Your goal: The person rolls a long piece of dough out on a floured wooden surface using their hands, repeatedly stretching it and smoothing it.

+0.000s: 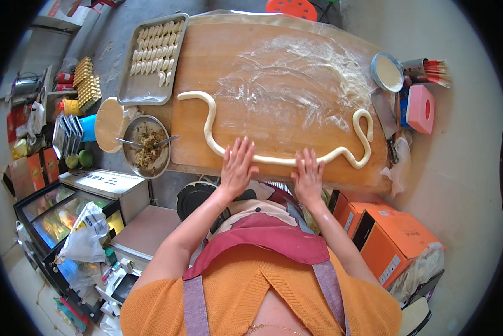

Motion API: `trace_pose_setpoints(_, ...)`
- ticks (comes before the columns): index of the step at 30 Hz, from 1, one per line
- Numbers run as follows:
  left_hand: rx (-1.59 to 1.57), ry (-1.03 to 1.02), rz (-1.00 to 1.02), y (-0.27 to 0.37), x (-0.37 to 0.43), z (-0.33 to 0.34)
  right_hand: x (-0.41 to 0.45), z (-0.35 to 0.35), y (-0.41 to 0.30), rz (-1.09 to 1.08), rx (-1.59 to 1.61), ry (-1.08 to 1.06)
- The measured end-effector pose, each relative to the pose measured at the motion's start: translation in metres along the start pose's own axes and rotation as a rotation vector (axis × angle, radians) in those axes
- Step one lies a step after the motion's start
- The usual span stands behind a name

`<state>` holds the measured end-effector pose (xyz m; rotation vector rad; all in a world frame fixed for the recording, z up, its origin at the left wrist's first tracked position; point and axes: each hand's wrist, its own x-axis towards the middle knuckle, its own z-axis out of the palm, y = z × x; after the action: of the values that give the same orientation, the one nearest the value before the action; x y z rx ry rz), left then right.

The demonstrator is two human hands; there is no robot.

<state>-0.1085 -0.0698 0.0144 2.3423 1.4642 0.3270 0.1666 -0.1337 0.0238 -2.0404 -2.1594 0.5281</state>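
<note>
A long rope of pale dough (274, 160) winds across a wooden board (255, 122). Its left part bends up into a hook, and its right end curls into a loop. My left hand (238, 166) lies flat over the rope left of centre, fingers stretched forward. Farther right, my right hand (309, 178) rests on the same rope in a similar pose, palm down. Neither hand is closed around the dough, and a straight stretch shows between them. White flour (301, 63) is smeared over the board's far part.
At left stand a metal tray (144, 90) with rows of dumplings (155, 48) and a steel bowl (144, 122) of filling with utensils. A flour bowl (374, 71), a broad metal blade (383, 113) and a pink box (420, 109) line the right edge. Orange cartons (402, 231) stand below right.
</note>
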Motion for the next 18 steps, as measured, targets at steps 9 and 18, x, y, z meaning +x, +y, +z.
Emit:
trace_pose_setpoints(9, 0.071, 0.103, 0.091, -0.052, 0.087, -0.016, 0.092, -0.023, 0.039, -0.005, -0.102, 0.322)
trace_pose_setpoints(18, 0.112, 0.177, -0.078, -0.049, 0.121, -0.024, 0.127, -0.038, 0.045, 0.300, -0.170, 0.359)
